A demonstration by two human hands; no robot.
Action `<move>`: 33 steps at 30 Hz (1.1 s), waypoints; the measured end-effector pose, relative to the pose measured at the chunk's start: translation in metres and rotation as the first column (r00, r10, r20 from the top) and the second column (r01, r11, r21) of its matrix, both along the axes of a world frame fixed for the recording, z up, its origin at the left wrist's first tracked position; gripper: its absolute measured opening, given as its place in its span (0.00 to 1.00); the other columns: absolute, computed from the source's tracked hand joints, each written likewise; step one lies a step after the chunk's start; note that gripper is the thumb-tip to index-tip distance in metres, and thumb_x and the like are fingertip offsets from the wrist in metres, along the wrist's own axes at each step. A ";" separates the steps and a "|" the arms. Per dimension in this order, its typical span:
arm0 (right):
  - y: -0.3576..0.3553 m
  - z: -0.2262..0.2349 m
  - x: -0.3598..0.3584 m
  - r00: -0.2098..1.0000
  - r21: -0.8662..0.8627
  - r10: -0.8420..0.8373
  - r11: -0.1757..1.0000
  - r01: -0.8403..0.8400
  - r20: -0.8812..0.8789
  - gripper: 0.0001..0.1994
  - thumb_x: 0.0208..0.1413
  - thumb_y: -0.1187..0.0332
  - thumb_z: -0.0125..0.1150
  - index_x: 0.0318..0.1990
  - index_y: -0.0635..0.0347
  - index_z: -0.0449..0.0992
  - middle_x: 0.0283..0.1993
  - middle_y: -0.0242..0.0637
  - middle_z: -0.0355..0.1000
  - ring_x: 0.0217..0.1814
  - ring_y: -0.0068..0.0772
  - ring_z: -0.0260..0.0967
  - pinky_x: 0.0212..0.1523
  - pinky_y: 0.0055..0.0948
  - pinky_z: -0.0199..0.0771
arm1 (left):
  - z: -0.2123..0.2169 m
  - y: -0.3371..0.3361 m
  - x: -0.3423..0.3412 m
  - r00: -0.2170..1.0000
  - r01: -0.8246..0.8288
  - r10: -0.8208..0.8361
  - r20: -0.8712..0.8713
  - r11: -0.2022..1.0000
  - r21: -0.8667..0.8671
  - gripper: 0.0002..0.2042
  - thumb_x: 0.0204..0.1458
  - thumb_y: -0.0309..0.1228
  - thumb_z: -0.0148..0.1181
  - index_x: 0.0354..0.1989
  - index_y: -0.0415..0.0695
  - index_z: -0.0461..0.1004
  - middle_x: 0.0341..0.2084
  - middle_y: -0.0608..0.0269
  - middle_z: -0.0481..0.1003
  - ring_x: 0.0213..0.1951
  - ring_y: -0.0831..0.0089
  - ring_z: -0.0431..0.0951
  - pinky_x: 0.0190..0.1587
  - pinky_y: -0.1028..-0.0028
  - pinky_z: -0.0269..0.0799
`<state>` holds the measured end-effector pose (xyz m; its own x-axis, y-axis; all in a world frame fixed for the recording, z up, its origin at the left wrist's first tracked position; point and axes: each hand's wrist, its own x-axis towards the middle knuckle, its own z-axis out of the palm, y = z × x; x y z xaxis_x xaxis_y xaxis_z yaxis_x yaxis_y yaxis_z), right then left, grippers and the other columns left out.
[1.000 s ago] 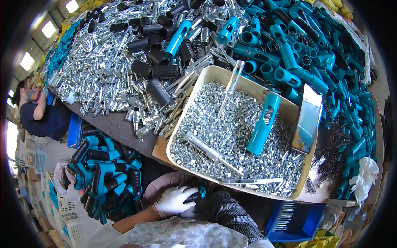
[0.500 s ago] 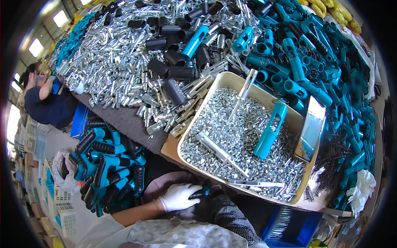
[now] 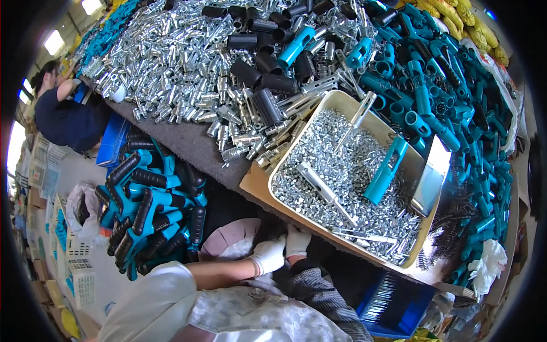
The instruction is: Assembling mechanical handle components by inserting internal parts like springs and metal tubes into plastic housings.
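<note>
Tray of metal pins, left hand beside right hand below, grips unclear, teal-black handles leftward

The left hand, in a white fabric glove and formerly closed on a short black-and-teal handle, had drawn closer to the right hand; the handle had passed out of sight. The right hand, previously almost wholly hidden, had come into view with its white glove exposed just beside the left. Well to the right of both hands, the slim rectangular phone had gained a pale glare, which obscured its formerly visible screen icons.
</note>
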<state>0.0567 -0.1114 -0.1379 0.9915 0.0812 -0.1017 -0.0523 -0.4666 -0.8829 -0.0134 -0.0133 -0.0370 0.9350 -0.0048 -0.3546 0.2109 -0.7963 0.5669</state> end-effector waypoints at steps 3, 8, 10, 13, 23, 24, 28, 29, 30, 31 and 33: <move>-0.002 0.004 0.008 0.995 -0.194 0.094 0.976 -0.098 -0.029 0.14 0.58 0.64 0.62 0.45 0.67 0.79 0.46 0.51 0.80 0.52 0.46 0.77 0.52 0.36 0.73 | -0.013 0.004 0.005 0.999 -0.009 0.012 0.048 0.998 -0.063 0.20 0.48 0.34 0.57 0.49 0.38 0.70 0.30 0.41 0.79 0.33 0.42 0.80 0.37 0.49 0.74; -0.017 0.026 0.017 0.878 -0.577 0.440 0.773 -0.263 0.189 0.18 0.56 0.66 0.56 0.55 0.50 0.78 0.51 0.49 0.75 0.56 0.55 0.72 0.58 0.49 0.71 | 0.033 0.008 0.016 0.999 0.031 -0.030 0.015 0.995 -0.093 0.19 0.48 0.36 0.58 0.47 0.40 0.70 0.31 0.41 0.79 0.34 0.42 0.80 0.37 0.48 0.74; 0.009 0.051 0.009 0.873 -0.643 0.469 0.630 -0.436 -0.132 0.20 0.57 0.65 0.55 0.57 0.52 0.76 0.56 0.51 0.73 0.61 0.57 0.69 0.62 0.53 0.66 | -0.008 0.010 0.007 0.999 -0.016 0.016 -0.049 1.000 0.006 0.21 0.46 0.33 0.56 0.50 0.38 0.71 0.31 0.40 0.78 0.31 0.43 0.80 0.35 0.49 0.74; 0.010 0.061 0.013 0.905 -0.546 0.357 0.722 -0.426 -0.234 0.23 0.58 0.64 0.55 0.62 0.54 0.71 0.62 0.53 0.68 0.65 0.59 0.64 0.65 0.55 0.61 | -0.023 0.000 0.007 0.995 -0.094 0.094 0.018 0.996 0.002 0.17 0.45 0.32 0.56 0.43 0.37 0.73 0.30 0.40 0.78 0.30 0.43 0.80 0.33 0.50 0.74; -0.006 0.022 0.002 0.919 -0.680 0.385 0.697 -0.229 0.086 0.26 0.52 0.61 0.58 0.61 0.57 0.72 0.60 0.52 0.70 0.64 0.60 0.64 0.65 0.54 0.62 | -0.019 -0.011 0.007 0.992 -0.125 0.123 -0.021 0.984 -0.124 0.20 0.47 0.31 0.55 0.49 0.36 0.70 0.29 0.38 0.78 0.30 0.42 0.79 0.34 0.49 0.74; -0.018 -0.002 0.003 0.876 -0.711 0.394 0.697 -0.088 0.277 0.27 0.53 0.61 0.57 0.62 0.58 0.71 0.60 0.52 0.69 0.64 0.60 0.65 0.66 0.55 0.61 | -0.026 -0.022 0.006 0.991 -0.114 0.120 0.054 0.987 -0.110 0.19 0.47 0.31 0.55 0.49 0.37 0.71 0.29 0.39 0.78 0.29 0.42 0.79 0.33 0.49 0.74; 0.005 0.032 -0.005 0.880 -0.655 0.467 0.691 -0.306 0.082 0.15 0.61 0.63 0.52 0.52 0.54 0.75 0.44 0.48 0.77 0.47 0.56 0.76 0.47 0.50 0.74 | -0.026 0.006 -0.009 0.991 -0.114 0.118 0.066 0.992 -0.062 0.18 0.47 0.33 0.57 0.47 0.39 0.71 0.28 0.42 0.78 0.29 0.42 0.79 0.33 0.50 0.74; 0.009 0.050 0.000 0.883 -0.636 0.465 0.663 -0.396 -0.065 0.14 0.63 0.61 0.52 0.49 0.57 0.78 0.47 0.51 0.77 0.50 0.56 0.75 0.50 0.50 0.73 | -0.024 0.008 -0.012 0.991 -0.084 0.091 0.102 0.994 -0.063 0.18 0.48 0.33 0.57 0.47 0.39 0.71 0.28 0.42 0.78 0.30 0.42 0.79 0.33 0.50 0.74; 0.010 0.051 0.000 0.941 -0.482 0.324 0.813 -0.327 -0.092 0.15 0.62 0.61 0.54 0.50 0.58 0.78 0.50 0.52 0.76 0.53 0.56 0.74 0.55 0.48 0.71 | -0.025 0.009 -0.007 0.992 -0.068 0.075 0.097 0.995 -0.072 0.20 0.48 0.35 0.58 0.49 0.39 0.72 0.29 0.41 0.79 0.31 0.42 0.79 0.34 0.50 0.74; 0.011 0.052 -0.004 0.972 -0.314 0.185 0.923 -0.222 -0.145 0.16 0.62 0.61 0.56 0.51 0.60 0.79 0.53 0.53 0.75 0.56 0.55 0.73 0.59 0.46 0.69 | -0.023 0.006 -0.015 0.989 -0.096 0.108 0.105 0.989 -0.110 0.21 0.48 0.35 0.58 0.51 0.40 0.72 0.30 0.41 0.79 0.31 0.42 0.80 0.35 0.49 0.74; 0.002 0.027 -0.001 0.999 -0.106 -0.024 0.994 0.027 0.031 0.17 0.62 0.64 0.57 0.55 0.62 0.77 0.57 0.55 0.73 0.61 0.53 0.70 0.66 0.38 0.63 | -0.026 -0.013 -0.005 0.981 -0.175 0.186 0.063 0.974 -0.146 0.25 0.48 0.36 0.58 0.57 0.42 0.71 0.32 0.40 0.79 0.33 0.42 0.80 0.38 0.49 0.74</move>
<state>0.0556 -0.1092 -0.1105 0.9958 0.0465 -0.0788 -0.0396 -0.5569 -0.8296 -0.0186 -0.0261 -0.0634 0.9491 0.1220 -0.2904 0.2960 -0.6610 0.6896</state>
